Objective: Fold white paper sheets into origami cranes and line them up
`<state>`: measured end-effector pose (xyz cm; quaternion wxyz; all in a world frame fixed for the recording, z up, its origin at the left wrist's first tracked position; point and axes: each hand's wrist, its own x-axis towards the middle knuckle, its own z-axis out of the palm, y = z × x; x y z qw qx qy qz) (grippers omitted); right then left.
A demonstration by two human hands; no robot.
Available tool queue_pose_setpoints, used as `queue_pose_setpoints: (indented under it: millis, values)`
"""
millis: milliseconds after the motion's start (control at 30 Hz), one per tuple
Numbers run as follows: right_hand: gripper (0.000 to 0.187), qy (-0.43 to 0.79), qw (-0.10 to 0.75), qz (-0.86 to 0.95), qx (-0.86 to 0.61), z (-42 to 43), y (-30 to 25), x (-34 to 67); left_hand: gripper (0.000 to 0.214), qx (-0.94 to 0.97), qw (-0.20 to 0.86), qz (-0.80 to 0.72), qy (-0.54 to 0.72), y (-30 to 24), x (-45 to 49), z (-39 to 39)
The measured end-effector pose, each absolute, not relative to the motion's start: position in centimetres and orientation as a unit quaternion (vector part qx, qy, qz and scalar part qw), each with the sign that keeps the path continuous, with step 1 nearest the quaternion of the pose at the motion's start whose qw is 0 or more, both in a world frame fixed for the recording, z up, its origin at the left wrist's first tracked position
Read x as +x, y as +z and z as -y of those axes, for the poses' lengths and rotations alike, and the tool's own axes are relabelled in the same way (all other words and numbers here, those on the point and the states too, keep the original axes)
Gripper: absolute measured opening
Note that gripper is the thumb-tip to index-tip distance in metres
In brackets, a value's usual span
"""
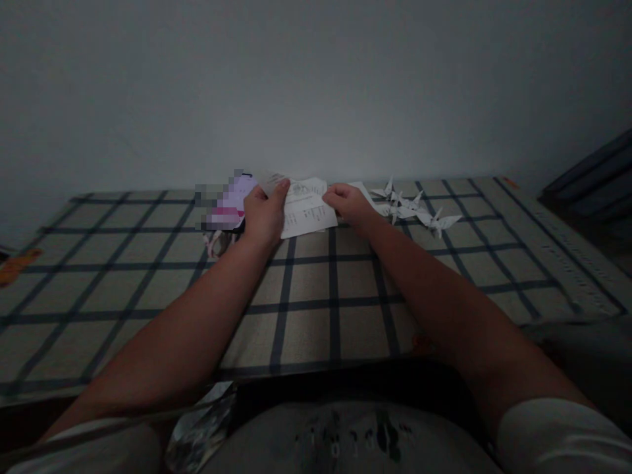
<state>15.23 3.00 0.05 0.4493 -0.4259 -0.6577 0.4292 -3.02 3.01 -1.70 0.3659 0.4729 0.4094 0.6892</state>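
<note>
Between my two hands is a white sheet of printed paper (pixel 309 220), partly folded over, with text and a small round drawing on it. My left hand (pixel 264 212) grips its left side, thumb on top. The fingers of my right hand (pixel 348 203) pinch the right edge. More paper (pixel 363 192) shows just behind my right hand. Several white folded paper cranes (pixel 415 207) lie to the right of it. Left of my left hand is a phone (pixel 230 201) with a lit purple screen, partly blurred out.
A checked tablecloth (pixel 309 329) covers the table, which meets a plain wall (pixel 316 85) at the back. A pinkish strap-like item (pixel 217 243) lies below the phone. Something shiny and silvery (pixel 205 421) is near my lap. Dark fabric (pixel 592 168) hangs at the far right.
</note>
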Motion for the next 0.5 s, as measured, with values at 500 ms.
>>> queue_pose_setpoints:
  millis: [500]
  values:
    - [0.013, 0.504, 0.506, 0.576, -0.398, -2.2, 1.0, 15.6, 0.037, 0.42, 0.355, -0.392, 0.737, -1.7, -3.3, -3.4]
